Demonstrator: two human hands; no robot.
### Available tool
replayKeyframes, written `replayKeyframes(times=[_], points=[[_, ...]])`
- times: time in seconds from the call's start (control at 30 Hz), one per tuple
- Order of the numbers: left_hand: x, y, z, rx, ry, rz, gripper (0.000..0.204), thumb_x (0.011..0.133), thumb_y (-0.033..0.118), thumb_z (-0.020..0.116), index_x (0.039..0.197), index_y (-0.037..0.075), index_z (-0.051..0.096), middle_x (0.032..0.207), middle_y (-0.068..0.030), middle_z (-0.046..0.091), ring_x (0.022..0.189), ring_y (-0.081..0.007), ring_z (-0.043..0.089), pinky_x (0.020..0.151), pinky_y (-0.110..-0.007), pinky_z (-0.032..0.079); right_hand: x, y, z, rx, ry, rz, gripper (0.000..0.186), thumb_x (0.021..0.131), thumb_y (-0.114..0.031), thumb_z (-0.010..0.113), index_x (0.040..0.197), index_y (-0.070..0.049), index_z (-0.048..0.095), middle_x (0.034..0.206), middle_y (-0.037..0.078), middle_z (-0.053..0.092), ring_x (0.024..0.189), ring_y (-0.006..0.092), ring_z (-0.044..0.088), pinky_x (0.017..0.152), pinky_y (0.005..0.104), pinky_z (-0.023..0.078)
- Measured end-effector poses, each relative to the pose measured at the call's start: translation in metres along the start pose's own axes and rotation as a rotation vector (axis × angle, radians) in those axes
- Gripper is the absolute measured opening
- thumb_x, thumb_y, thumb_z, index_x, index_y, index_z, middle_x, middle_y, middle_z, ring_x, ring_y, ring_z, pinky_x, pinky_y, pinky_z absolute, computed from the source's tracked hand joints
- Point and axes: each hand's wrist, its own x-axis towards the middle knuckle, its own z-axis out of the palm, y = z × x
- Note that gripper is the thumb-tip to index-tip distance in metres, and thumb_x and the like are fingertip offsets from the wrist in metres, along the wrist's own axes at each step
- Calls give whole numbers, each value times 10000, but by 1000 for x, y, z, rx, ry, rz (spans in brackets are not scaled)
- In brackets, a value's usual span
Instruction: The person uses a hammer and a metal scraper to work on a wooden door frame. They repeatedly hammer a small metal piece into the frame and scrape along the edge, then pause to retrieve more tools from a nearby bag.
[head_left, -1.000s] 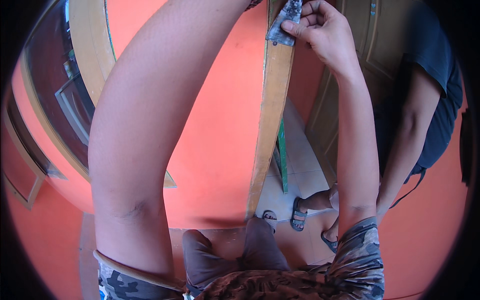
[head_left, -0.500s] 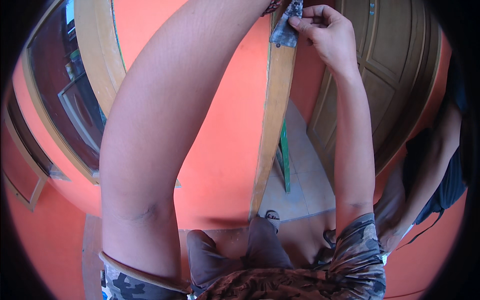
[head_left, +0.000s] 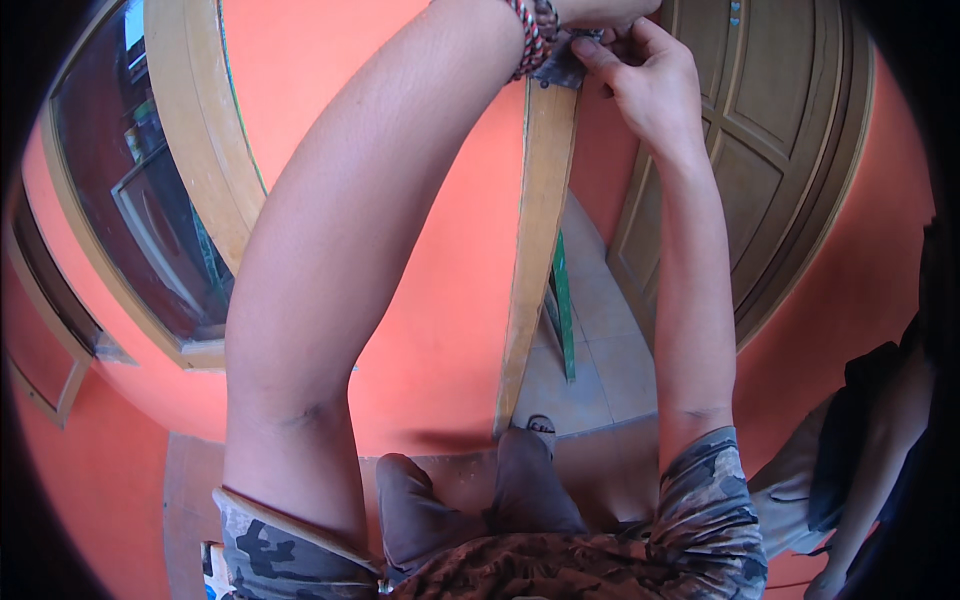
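Note:
At the top edge, my left hand [head_left: 605,10] reaches across the top of a wooden post [head_left: 535,200]; its fingers are mostly cut off or hidden. Braided bracelets [head_left: 530,38] circle that wrist. Just below it, against the upper part of the post, sits a dark grey, mottled flat piece [head_left: 562,68]; whether it is metal or a sheet cannot be told. My right hand [head_left: 655,85] comes from the right with fingers bent, its thumb pressed on the edge of this piece. Both arms are raised, and the hands nearly meet.
An orange wall [head_left: 430,300] spans the middle. Left is a framed glass window [head_left: 150,200]; right, a panelled wooden door [head_left: 770,120]. A green bar [head_left: 563,310] leans over the tiled floor [head_left: 600,370] beyond the post. Another person's arm [head_left: 890,440] shows at far right.
My left hand has come down into view, partly covering the grey piece. My right hand has shifted slightly left. The other person at right has moved outward and lower.

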Motion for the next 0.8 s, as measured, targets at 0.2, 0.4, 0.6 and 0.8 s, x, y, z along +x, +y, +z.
replayKeyframes(times=[0.2, 0.4, 0.6, 0.8], points=[[-2, -4, 15, -30, 141, 188, 421, 843, 70, 601, 1198, 11, 382, 768, -249, 623, 757, -447, 618, 671, -488, 496, -2, 1, -9, -5, -24, 10, 224, 798, -165, 761, 906, 0, 655, 731, 23, 653, 652, 83, 582, 572, 254, 472], [36, -20, 23, 325, -32, 116, 286, 806, 137, 655, 1046, 22, 549, 908, -247, 642, 895, -388, 640, 763, -481, 502, 11, 14, -9, 172, -109, 97, 207, 791, -158, 767, 850, -15, 628, 718, 31, 635, 635, 88, 557, 584, 238, 446], [36, -7, 36, 233, -119, 95, 213, 794, 121, 609, 976, 19, 566, 898, -239, 634, 885, -387, 629, 770, -480, 497, 9, 20, -13, 261, -97, 216, 202, 791, -150, 760, 799, -20, 606, 704, 32, 610, 614, 104, 542, 570, 253, 426], [38, -19, 39, 323, 5, 133, 210, 774, 111, 588, 960, 20, 556, 869, -232, 628, 847, -392, 622, 747, -475, 498, 22, 14, -11, 275, -190, 213, 162, 781, -81, 732, 780, 4, 594, 676, 55, 614, 585, 115, 552, 541, 265, 443]])
